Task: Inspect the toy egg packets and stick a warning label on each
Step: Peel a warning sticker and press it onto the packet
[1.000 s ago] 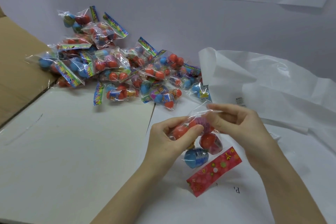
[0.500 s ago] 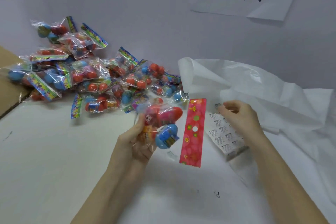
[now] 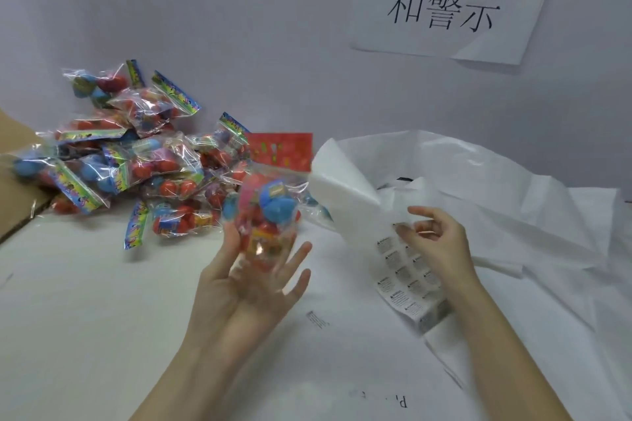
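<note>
egg packet (image 3: 266, 215) seemingly resting on left hand (image 3: 253, 280)

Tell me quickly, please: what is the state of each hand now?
Left hand: open, palm up, fingers straight, carrying the egg packet.
Right hand: fingertips pinching at the label sheet.
</note>
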{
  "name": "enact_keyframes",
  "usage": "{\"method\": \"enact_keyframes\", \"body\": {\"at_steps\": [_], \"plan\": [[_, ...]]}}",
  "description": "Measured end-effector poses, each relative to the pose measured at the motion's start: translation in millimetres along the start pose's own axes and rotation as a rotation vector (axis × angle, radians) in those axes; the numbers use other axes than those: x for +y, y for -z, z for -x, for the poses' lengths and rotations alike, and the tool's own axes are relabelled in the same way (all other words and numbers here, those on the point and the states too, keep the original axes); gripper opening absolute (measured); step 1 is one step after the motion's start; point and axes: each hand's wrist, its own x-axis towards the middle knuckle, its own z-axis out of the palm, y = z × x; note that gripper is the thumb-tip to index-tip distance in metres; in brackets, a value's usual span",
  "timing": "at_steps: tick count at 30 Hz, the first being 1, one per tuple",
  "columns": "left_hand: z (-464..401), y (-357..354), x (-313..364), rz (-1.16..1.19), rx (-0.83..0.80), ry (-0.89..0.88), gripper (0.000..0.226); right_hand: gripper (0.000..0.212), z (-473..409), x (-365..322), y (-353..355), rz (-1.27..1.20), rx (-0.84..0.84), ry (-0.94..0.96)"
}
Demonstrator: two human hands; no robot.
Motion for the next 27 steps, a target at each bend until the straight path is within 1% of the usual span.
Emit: {"method": "enact_keyframes", "body": {"at_steps": [2,3,6,8,10,12,13,15,16,18,20,22,25,27], "plan": [[-2,-9,-3,-0.112,0.046,-0.077,0.04,0.029,3,-10,1,-0.063,0.006,0.035],[-4,-14,-5,-0.16,0.031,-0.1,0.039,0.029,6,-15,0,-0.075,0.025,0.054],[-11,-24,-10,-0.29,-0.042,-0.152,0.041,0.026,17,-26,-5,-0.117,0.061,0.12],[-19,-27,-13,-0.328,-0.064,-0.14,0.044,0.023,22,-31,-6,-0.107,0.046,0.177],[-26,-28,-16,-0.349,-0.129,-0.12,0.05,0.025,24,-33,-6,-0.071,-0.013,0.241],[-33,-29,-20,-0.381,-0.202,-0.112,0.063,0.029,26,-34,-7,-0.045,-0.109,0.28],[-36,-28,-21,-0.411,-0.217,-0.116,0.065,0.032,27,-35,-7,-0.034,-0.159,0.292],[-39,-27,-23,-0.461,-0.193,-0.12,0.057,0.034,27,-34,-7,-0.021,-0.232,0.302],[-40,-26,-23,-0.471,-0.161,-0.116,0.049,0.031,27,-34,-7,-0.016,-0.257,0.296],[-43,-21,-22,-0.465,-0.101,-0.106,0.038,0.017,25,-34,-5,0.02,-0.29,0.275],[-45,-19,-21,-0.429,-0.083,-0.089,0.044,0.009,24,-33,-3,0.059,-0.305,0.279],[-45,-16,-19,-0.382,-0.093,-0.083,0.054,0.009,26,-35,0,0.052,-0.324,0.298],[-45,-12,-17,-0.332,-0.127,-0.072,0.049,0.019,28,-36,1,0.032,-0.288,0.372],[-45,-10,-17,-0.278,-0.137,-0.04,0.045,0.019,28,-34,0,0.128,-0.207,0.503]]}}
